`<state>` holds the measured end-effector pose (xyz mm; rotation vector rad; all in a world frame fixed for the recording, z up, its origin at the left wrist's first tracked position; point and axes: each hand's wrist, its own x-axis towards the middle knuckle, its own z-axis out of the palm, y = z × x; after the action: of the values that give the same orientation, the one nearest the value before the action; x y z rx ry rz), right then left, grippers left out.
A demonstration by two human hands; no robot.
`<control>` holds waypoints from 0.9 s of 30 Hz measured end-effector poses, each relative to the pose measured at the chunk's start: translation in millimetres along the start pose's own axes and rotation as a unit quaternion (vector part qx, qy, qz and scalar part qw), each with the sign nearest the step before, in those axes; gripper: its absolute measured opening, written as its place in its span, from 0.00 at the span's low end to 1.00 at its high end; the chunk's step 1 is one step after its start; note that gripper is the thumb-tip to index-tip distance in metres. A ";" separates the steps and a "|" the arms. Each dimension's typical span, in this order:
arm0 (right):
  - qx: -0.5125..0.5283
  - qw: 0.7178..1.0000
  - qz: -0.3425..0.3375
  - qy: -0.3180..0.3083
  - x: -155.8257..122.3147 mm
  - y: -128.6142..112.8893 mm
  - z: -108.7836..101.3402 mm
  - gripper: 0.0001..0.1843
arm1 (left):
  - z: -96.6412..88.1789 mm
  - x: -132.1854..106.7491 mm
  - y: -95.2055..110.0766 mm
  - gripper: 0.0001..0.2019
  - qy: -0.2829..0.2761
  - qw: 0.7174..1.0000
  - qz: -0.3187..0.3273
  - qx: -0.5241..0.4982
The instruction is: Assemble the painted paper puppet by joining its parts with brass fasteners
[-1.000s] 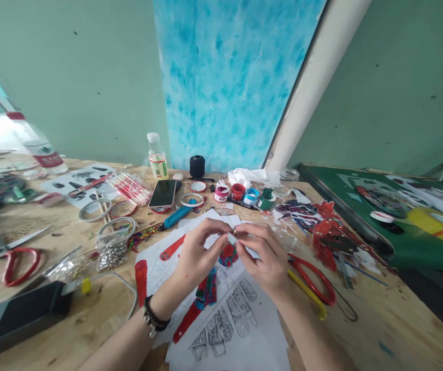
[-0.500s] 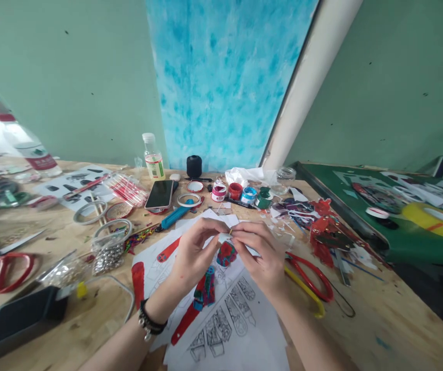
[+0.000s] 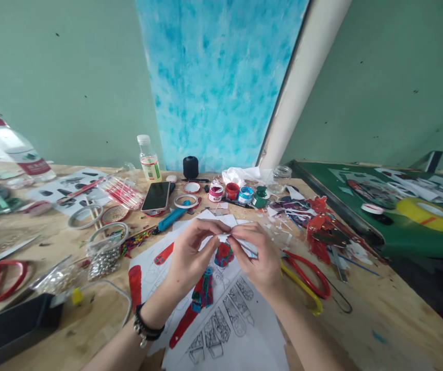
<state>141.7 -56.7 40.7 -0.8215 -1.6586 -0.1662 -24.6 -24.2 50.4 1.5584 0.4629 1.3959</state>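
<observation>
While they hover over the printed sheets (image 3: 244,330), left hand (image 3: 190,255) and right hand (image 3: 258,260) share one small white scrap (image 3: 224,236) — fingers of both pinching it.

Left hand (image 3: 190,255) and right hand (image 3: 262,260) pinch what seems a small clear piece (image 3: 225,237) above printed sheets (image 3: 244,335).

Just right of the right hand (image 3: 262,257) lie red scissors (image 3: 306,275), bare table (image 3: 368,324) beyond; paint pots (image 3: 236,191) block ahead, a bead bag (image 3: 103,257) left.
</observation>
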 end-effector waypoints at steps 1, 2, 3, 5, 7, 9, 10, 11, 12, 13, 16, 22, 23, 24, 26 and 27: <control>0.001 1.000 -0.002 -0.001 0.0 -0.1 0.0 0.18 | 0.2 0.7 1.0 0.04 0.003 1.000 -0.005 -0.001; 0.004 1.000 -0.002 0.000 -0.2 -0.2 0.1 0.18 | 0.3 1.3 2.0 0.04 0.006 1.000 -0.008 -0.004; 0.009 1.000 -0.002 0.001 -0.6 -0.3 0.2 0.18 | 0.5 1.7 3.1 0.04 0.010 1.000 -0.011 -0.007; 0.018 1.000 0.005 0.001 -1.6 -0.5 0.5 0.18 | 0.8 2.2 5.0 0.05 0.015 1.000 -0.017 -0.015; 0.021 1.000 0.017 -0.002 -2.4 -1.1 0.9 0.17 | 1.1 2.0 6.5 0.06 0.019 0.999 -0.021 -0.019; 0.021 0.999 0.028 -0.008 -2.5 -1.9 1.3 0.16 | 0.9 1.6 7.5 0.07 0.021 0.999 -0.026 -0.019; 0.021 0.999 0.029 -0.011 -2.3 -2.2 1.4 0.15 | 0.6 1.4 7.8 0.07 0.021 0.999 -0.029 -0.017; 0.022 0.999 0.027 -0.014 -1.9 -2.4 1.6 0.16 | 0.2 1.2 7.9 0.07 0.020 0.999 -0.030 -0.016; 0.024 0.999 0.022 -0.017 -1.5 -2.4 1.7 0.16 | -0.3 1.2 8.0 0.07 0.019 0.999 -0.030 -0.014; 0.026 0.999 0.015 -0.019 -1.1 -2.2 1.6 0.17 | -1.0 1.3 7.8 0.07 0.019 0.999 -0.026 -0.010; 0.016 1.000 -0.008 -0.017 -0.5 -0.6 -0.2 0.21 | -3.0 2.6 7.2 0.09 0.006 1.000 0.005 0.030; -0.040 0.997 -0.049 -0.042 -2.3 3.5 -6.6 0.24 | -6.3 3.5 5.1 0.11 -0.033 0.989 0.045 0.135; -0.039 0.997 -0.053 -0.043 -2.4 3.7 -6.8 0.24 | -6.8 3.1 4.4 0.11 -0.031 0.988 0.055 0.144; -0.035 0.997 -0.053 -0.039 -2.3 3.7 -6.6 0.25 | -7.4 2.6 3.5 0.11 -0.030 0.986 0.067 0.152; -0.023 0.999 -0.042 -0.025 -1.3 3.1 -5.8 0.25 | -8.8 1.9 2.2 0.12 -0.030 0.980 0.094 0.171; -0.018 0.999 -0.035 -0.020 -0.6 2.7 -5.4 0.25 | -9.4 1.7 2.0 0.12 -0.030 0.977 0.108 0.181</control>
<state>147.7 -57.7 40.8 -0.7981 -1.7275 -0.2308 -33.3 -20.0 51.9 1.9910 0.5465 1.4808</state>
